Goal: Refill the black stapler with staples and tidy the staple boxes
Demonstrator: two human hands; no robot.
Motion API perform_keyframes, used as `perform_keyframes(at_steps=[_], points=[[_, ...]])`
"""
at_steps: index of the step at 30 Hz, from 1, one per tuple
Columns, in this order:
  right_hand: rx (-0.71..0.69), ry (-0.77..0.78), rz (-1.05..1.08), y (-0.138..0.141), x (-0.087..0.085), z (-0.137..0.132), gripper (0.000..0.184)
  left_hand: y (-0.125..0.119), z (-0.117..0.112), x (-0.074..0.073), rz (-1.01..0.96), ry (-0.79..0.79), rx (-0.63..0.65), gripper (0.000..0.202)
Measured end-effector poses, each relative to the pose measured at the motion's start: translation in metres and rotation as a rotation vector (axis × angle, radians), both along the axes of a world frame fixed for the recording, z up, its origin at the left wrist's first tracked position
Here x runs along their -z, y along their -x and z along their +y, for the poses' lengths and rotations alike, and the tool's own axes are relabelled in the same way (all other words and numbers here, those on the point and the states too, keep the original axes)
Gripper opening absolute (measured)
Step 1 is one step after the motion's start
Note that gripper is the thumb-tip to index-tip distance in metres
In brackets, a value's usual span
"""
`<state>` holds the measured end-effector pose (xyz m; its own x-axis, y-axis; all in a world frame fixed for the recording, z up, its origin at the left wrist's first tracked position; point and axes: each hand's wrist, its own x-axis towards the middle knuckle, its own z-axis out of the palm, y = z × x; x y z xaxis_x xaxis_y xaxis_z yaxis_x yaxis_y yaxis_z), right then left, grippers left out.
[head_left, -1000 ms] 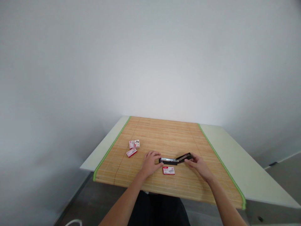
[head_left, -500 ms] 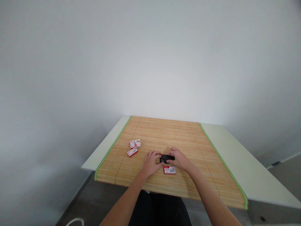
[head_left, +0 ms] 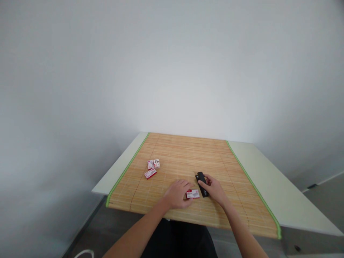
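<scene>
A closed black stapler lies on the bamboo mat, pointing away from me. My right hand grips it from the right side. Just to its left lies a small red and white staple box. My left hand rests on the mat with its fingertips touching that box's left end.
Three more small red and white staple boxes sit together on the mat's left part. The mat has green side edges and covers a pale table set against a white wall. Bare table shows on both sides of the mat.
The stapler was open and stretched flat; my right hand folded it shut and turned it lengthwise, a little to the right. My left hand left the stapler and moved onto the staple box.
</scene>
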<state>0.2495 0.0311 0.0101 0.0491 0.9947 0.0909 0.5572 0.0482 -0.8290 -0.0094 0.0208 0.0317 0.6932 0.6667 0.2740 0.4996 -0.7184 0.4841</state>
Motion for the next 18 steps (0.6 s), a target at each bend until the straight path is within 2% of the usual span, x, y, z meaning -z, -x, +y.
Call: perform_keyframes(at_steps=[2, 6, 8, 12, 18], points=[[0.024, 0.011, 0.089, 0.005, 0.002, -0.005, 0.061, -0.002, 0.002, 0.005, 0.008, 0.0, -0.061, 0.053], [0.016, 0.042, 0.251, 0.015, 0.005, -0.015, 0.064, -0.003, 0.005, 0.019, 0.031, 0.016, -0.327, 0.048], [0.014, 0.075, 0.316, 0.018, 0.008, -0.02, 0.067, -0.002, 0.006, 0.024, 0.033, 0.03, -0.39, 0.054], [0.008, 0.113, 0.38, 0.018, 0.011, -0.026, 0.068, 0.007, 0.008, 0.024, -0.014, 0.068, -0.361, 0.074], [-0.037, 0.131, 0.372, 0.02, 0.006, -0.026, 0.068, 0.014, 0.011, 0.013, -0.003, 0.108, -0.27, 0.062]])
